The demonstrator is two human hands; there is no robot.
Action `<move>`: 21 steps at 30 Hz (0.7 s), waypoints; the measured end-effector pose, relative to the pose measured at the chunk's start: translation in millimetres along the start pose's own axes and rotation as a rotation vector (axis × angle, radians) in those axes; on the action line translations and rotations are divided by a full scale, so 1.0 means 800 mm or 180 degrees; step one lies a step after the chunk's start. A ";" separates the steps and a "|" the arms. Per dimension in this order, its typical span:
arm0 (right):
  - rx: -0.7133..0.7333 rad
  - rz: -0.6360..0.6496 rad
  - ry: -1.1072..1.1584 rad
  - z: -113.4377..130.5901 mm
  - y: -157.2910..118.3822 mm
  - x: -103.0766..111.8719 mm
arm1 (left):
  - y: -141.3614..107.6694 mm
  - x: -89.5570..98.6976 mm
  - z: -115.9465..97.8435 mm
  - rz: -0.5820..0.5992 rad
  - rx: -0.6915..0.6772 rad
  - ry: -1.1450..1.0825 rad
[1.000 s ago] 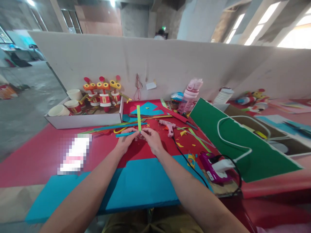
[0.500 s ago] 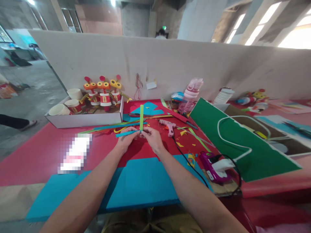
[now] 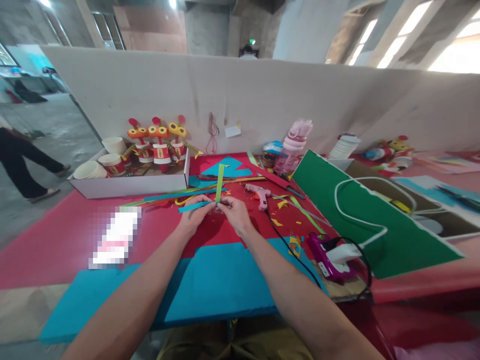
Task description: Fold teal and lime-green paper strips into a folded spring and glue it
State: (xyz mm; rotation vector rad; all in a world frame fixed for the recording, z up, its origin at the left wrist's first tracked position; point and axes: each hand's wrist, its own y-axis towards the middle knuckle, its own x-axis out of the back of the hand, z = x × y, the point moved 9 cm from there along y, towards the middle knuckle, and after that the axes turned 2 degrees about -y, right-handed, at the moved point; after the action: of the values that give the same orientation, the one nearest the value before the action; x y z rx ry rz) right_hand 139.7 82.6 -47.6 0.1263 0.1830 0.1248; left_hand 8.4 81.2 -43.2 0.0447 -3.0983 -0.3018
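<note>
Above a counter (image 3: pixel 67 245) covered in smooth red sheeting, the left hand (image 3: pixel 197 216) pinched a flat, narrow blue strip (image 3: pixel 192 206) that lay slanted across its fingers. The right hand (image 3: pixel 236 216) met it, fingers closed at the foot of one upright, straight-edged green strip (image 3: pixel 220 180). Three figures (image 3: pixel 162 152) with cup bodies and three pale, round cups (image 3: pixel 89 171) shared a low-walled white box (image 3: pixel 131 187). One pink glue gun (image 3: pixel 258 194) lay just beyond the right hand. The fingers hid where the strips met, so I couldn't tell whether they were joined; pixelation masked a pale rectangle (image 3: pixel 116 237).
</note>
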 end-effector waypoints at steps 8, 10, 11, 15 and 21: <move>-0.0190 0.0087 0.0292 -0.005 -0.002 -0.003 | -0.001 -0.001 0.000 0.0065 0.0116 -0.0319; -0.0273 0.0093 0.0354 -0.009 -0.003 -0.002 | -0.001 -0.001 0.001 0.0064 0.0132 -0.0343; -0.0299 0.0090 0.0360 -0.010 -0.003 -0.002 | -0.001 -0.001 0.000 0.0063 0.0131 -0.0343; -0.0259 0.0100 0.0290 -0.011 -0.002 -0.001 | -0.002 -0.004 0.000 0.0135 0.0129 -0.0315; -0.0073 -0.0023 0.0169 -0.004 0.001 0.004 | -0.005 -0.011 -0.004 0.0198 0.0147 -0.0489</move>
State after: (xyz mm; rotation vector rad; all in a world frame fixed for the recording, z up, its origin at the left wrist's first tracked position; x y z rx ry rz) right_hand 141.9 84.0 -51.0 0.0996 0.2349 0.1230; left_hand 17.2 77.2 -40.9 -0.0774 -3.2509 -0.2428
